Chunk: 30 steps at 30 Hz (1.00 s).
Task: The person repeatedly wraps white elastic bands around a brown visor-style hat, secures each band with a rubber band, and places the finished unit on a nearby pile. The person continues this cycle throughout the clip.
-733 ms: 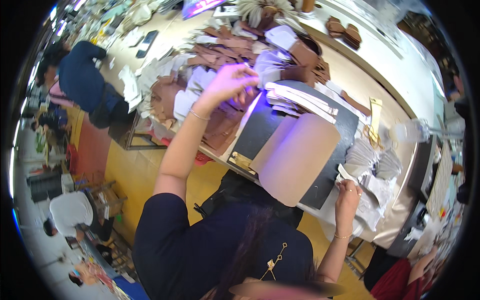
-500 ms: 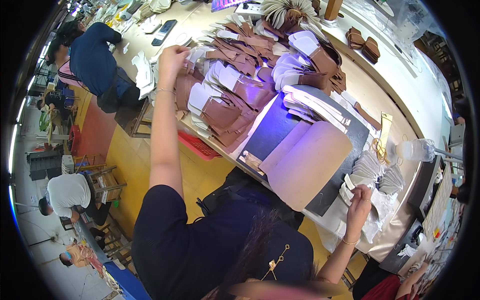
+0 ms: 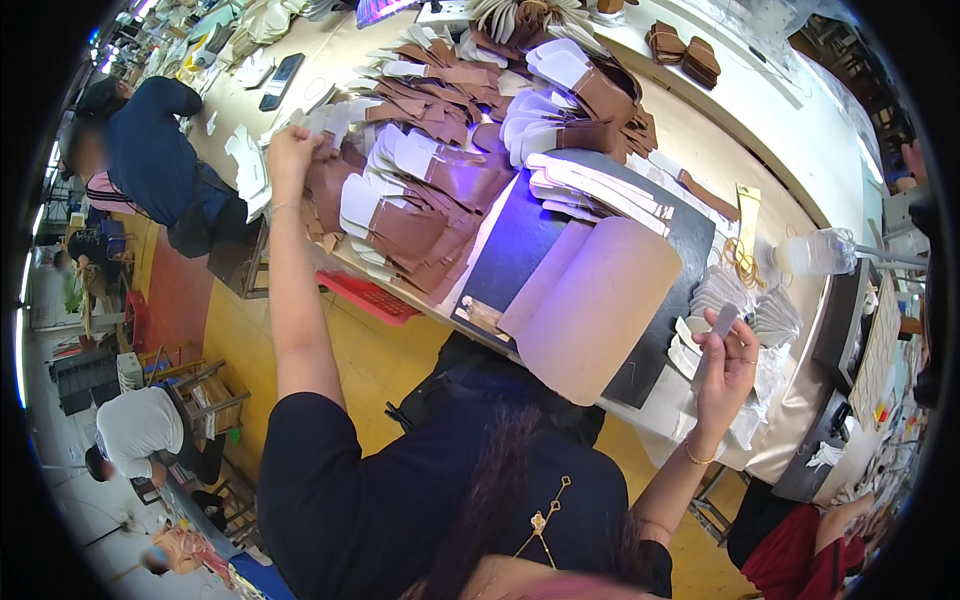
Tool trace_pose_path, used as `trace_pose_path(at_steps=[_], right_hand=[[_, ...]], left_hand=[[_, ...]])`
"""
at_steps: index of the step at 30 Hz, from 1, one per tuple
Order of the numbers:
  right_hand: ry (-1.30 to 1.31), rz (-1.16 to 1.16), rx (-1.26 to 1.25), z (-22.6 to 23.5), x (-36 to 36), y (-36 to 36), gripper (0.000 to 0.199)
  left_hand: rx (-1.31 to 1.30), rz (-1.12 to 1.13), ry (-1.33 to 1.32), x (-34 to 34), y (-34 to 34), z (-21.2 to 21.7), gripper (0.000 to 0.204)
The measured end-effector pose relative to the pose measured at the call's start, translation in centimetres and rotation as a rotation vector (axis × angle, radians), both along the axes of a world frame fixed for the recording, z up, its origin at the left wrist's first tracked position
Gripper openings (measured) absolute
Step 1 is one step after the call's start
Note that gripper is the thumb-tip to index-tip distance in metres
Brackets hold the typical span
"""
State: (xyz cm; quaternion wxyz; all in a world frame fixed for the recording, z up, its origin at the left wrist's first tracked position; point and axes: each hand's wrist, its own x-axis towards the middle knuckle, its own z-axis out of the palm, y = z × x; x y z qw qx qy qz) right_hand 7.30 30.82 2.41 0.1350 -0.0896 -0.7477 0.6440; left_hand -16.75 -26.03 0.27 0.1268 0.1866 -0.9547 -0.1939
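Observation:
My left hand (image 3: 291, 168) is at the left end of a wide spread of brown and white leather-like pieces (image 3: 408, 222), fingers closed at the edge of that spread. What they pinch is partly hidden. Over the right side of the table, my right hand (image 3: 726, 378) holds up a small grey rectangular piece (image 3: 725, 321) between thumb and fingers. Below and beside it lie fanned stacks of thin whitish pieces (image 3: 718, 292). Between my hands, a bent beige sheet (image 3: 602, 310) rests on a black board (image 3: 512, 238), with a stack of white strips (image 3: 598, 188) behind it.
A clear plastic bottle (image 3: 818, 252) and a yellow ruler-like strip (image 3: 747, 215) are at the right. A phone (image 3: 282, 82) lies at the far left of the table. Under the front edge is a red basket (image 3: 368, 298). A person in dark blue (image 3: 152, 150) sits at the left.
The scene has shifted left in view. My right hand has risen and turned, and the small grey piece now shows in it. My left hand has come slightly nearer me along the spread.

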Motion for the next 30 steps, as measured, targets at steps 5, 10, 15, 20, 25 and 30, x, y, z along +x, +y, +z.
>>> trace_pose_path(at_steps=[5, 10, 15, 20, 25, 30], right_hand=[[0.039, -0.049, -0.003, -0.3, 0.4, 1.0, 0.02], [0.04, -0.083, -0.034, 0.0, 0.1, 0.7, 0.017], [0.087, -0.124, -0.087, 0.9, 0.6, 0.4, 0.021], [0.047, -0.162, -0.109, 2.0, 1.0, 0.1, 0.022], [0.074, -0.231, -0.162, 3.0, 1.3, -0.8, 0.016], [0.102, -0.335, -0.186, 4.5, 2.8, 0.3, 0.013]], left_hand=[[0.502, -0.026, 0.095, 2.8, -2.6, 2.8, 0.025], [0.584, 0.048, 0.157, 4.2, -3.2, 3.8, 0.026], [0.671, 0.04, 0.396, 5.9, 0.1, 8.0, 0.021], [1.054, -0.466, 0.367, 11.0, 10.0, 15.2, 0.02], [1.637, -0.847, -0.002, 15.4, 22.9, 13.8, 0.021], [1.395, -0.617, -0.79, 16.7, 30.3, 8.6, 0.012]])
